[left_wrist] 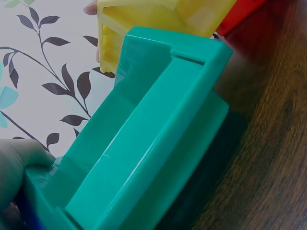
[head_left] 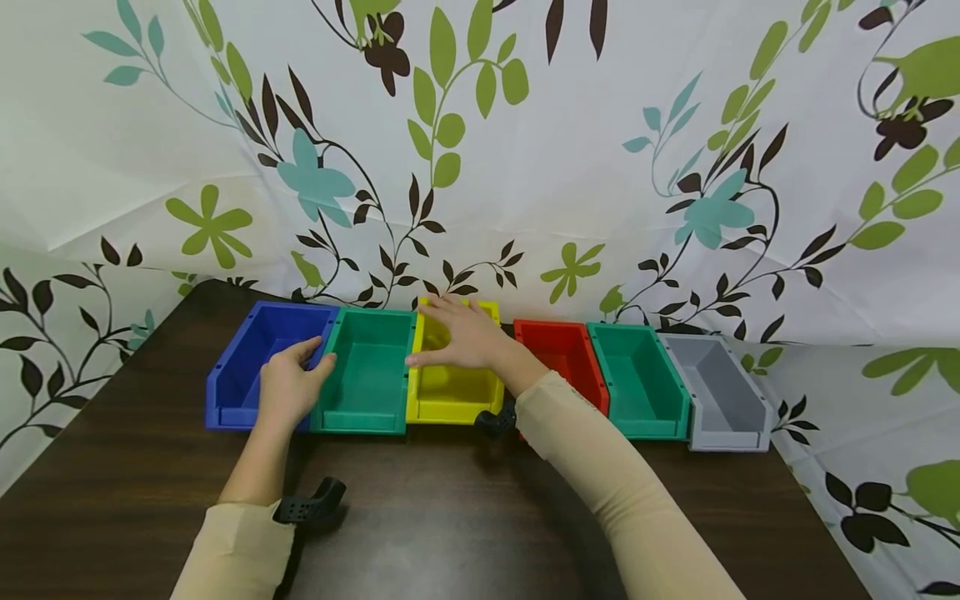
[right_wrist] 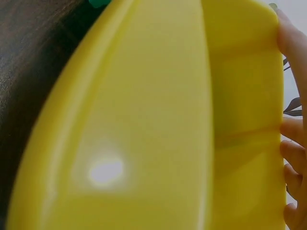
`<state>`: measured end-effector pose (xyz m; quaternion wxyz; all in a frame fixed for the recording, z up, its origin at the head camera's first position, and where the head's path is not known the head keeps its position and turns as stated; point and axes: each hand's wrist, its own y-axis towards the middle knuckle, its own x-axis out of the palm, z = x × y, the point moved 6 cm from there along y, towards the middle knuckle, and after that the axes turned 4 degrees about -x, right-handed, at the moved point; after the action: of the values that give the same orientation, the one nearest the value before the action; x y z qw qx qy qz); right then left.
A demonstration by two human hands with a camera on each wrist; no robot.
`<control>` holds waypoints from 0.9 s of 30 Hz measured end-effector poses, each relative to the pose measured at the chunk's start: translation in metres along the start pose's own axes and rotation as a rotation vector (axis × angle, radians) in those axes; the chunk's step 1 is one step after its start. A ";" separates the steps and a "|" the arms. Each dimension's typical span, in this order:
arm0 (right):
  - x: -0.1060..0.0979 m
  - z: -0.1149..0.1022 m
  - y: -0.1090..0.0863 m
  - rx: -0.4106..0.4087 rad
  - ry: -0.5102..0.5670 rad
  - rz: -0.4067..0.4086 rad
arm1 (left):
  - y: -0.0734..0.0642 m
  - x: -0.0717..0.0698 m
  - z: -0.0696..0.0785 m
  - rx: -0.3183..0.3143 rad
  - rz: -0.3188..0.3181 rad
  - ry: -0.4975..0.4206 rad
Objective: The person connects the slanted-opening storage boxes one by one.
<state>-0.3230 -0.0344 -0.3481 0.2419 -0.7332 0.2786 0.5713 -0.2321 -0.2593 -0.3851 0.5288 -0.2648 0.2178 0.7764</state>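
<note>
I see the left hand (head_left: 288, 387) gripping, as far as I can tell, the left side of the left green bin (head_left: 367, 371); the right hand (head_left: 468, 335) spreads across the yellow bin (head_left: 453, 390) just right. I'd nudge gently, keeping both flush.

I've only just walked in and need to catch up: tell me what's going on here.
A person is handling the bins lined up on a dark table. The left hand grips the side of the left green bin, where it meets the blue bin. The right hand is spread over the yellow bin, with fingers at its back rim. Farther right stand the red bin, another green bin and the gray bin, with neither hand holding them.
</note>
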 end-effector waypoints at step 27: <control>0.011 0.000 0.002 0.020 0.038 -0.029 | 0.004 -0.001 -0.003 0.030 0.007 0.001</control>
<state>-0.3224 -0.0368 -0.3585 0.2518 -0.7455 0.2782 0.5509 -0.2354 -0.2634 -0.3865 0.5298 -0.2564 0.2309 0.7748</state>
